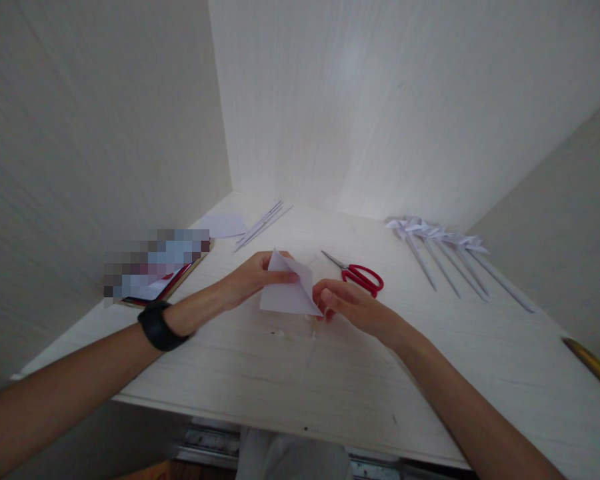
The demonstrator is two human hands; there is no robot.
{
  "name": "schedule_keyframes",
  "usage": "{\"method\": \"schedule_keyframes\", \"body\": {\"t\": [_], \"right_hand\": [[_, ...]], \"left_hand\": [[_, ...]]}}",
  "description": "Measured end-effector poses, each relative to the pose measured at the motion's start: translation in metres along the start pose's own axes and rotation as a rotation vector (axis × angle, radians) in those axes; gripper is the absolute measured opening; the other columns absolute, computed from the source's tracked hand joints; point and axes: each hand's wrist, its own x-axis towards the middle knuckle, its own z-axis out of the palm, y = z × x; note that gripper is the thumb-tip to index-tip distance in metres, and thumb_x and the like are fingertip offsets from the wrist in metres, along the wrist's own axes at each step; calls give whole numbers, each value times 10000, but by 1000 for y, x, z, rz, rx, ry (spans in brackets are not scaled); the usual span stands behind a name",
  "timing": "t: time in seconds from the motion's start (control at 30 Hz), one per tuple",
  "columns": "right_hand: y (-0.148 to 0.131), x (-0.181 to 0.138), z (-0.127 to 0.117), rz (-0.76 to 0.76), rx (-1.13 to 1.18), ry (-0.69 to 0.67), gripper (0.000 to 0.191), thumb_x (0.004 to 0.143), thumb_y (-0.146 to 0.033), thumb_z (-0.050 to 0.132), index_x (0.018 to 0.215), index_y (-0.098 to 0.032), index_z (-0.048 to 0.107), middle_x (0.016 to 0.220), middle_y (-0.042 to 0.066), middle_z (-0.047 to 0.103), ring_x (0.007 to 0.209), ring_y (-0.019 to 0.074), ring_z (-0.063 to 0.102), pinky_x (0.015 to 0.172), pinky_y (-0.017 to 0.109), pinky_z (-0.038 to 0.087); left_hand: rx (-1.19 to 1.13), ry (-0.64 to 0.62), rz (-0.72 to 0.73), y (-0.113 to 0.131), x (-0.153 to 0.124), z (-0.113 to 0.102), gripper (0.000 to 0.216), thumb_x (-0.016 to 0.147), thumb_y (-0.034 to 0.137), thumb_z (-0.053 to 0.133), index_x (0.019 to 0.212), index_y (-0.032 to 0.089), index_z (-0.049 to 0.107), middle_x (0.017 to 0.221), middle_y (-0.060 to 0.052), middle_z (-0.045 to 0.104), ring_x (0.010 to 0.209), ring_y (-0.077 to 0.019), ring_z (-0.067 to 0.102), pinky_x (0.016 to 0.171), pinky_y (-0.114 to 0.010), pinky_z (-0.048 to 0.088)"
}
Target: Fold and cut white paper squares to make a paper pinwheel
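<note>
A folded pale lilac sheet of paper (290, 290) is held just above the white table (330, 373), between both my hands. My left hand (253, 277), with a black band on the wrist, pinches its upper left edge with thumb on top. My right hand (347, 307) pinches the lower right corner with curled fingers. The paper forms a rough triangle, one flap raised.
Red-handled scissors (360, 275) lie just behind my right hand. Several finished paper pinwheels on sticks (445, 250) lie at the back right. Thin sticks (263, 225) and a loose paper sheet (225, 225) lie at the back left, a blurred flat object (155, 267) at the left. Walls close the table in.
</note>
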Motion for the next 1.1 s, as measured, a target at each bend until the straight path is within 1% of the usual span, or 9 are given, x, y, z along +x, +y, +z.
{"method": "schedule_keyframes", "body": {"t": [0.07,0.13,0.3,0.4,0.53,0.63,0.77,0.93,1.1], "right_hand": [[2,-1,0,-23,-29,8,557,778,-725,499,875,-179,553,786,13,526,689,138,501,637,277,425],[4,-1,1,-32,-61,32,533,772,-694,545,910,-179,550,819,16,537,704,137,506,639,274,420],[2,2,6,1,-140,157,323,759,-442,694,876,-175,557,806,18,574,710,148,539,625,275,417],[2,4,6,-8,-149,202,228,772,-362,664,860,-176,564,828,33,596,743,168,559,645,293,438],[4,6,3,-38,-124,215,134,800,-311,586,856,-189,578,867,44,620,793,188,579,650,295,454],[7,7,1,-53,-103,223,129,805,-306,573,869,-195,590,851,43,628,803,200,586,662,305,466],[9,8,1,-61,-76,227,117,802,-304,582,858,-203,599,806,37,626,792,207,588,673,318,480],[6,8,2,-65,-36,221,122,787,-291,572,859,-194,593,837,44,634,765,197,596,675,323,484],[5,8,3,-69,11,213,206,764,-238,562,950,-179,628,838,39,646,745,181,600,623,290,473]], "left_hand": [[8,22,-15,0,1,0,203,670,266,779,778,151,652,703,12,653,608,-107,569,579,-220,416],[19,45,-30,-1,1,0,211,666,269,780,795,153,661,720,6,662,616,-112,576,579,-223,418],[49,72,-72,-2,1,2,231,667,288,775,816,140,678,766,-25,690,664,-143,610,612,-252,442],[62,61,-87,-2,0,3,248,662,308,781,817,144,678,764,-23,697,659,-141,614,608,-249,443],[84,29,-101,-1,-1,5,287,636,294,798,858,154,683,819,-38,717,716,-168,637,653,-271,472],[106,16,-94,0,-2,5,303,603,253,817,854,162,675,817,-26,715,733,-168,638,661,-264,471],[121,16,-78,1,-2,6,301,604,257,811,847,165,658,815,-27,713,730,-176,640,662,-274,475],[138,43,-57,1,-3,7,318,596,250,810,859,159,656,810,-32,711,728,-185,634,649,-278,479],[121,65,-43,-1,-2,6,316,596,260,813,849,153,657,833,-46,721,746,-198,642,680,-300,492]]}}
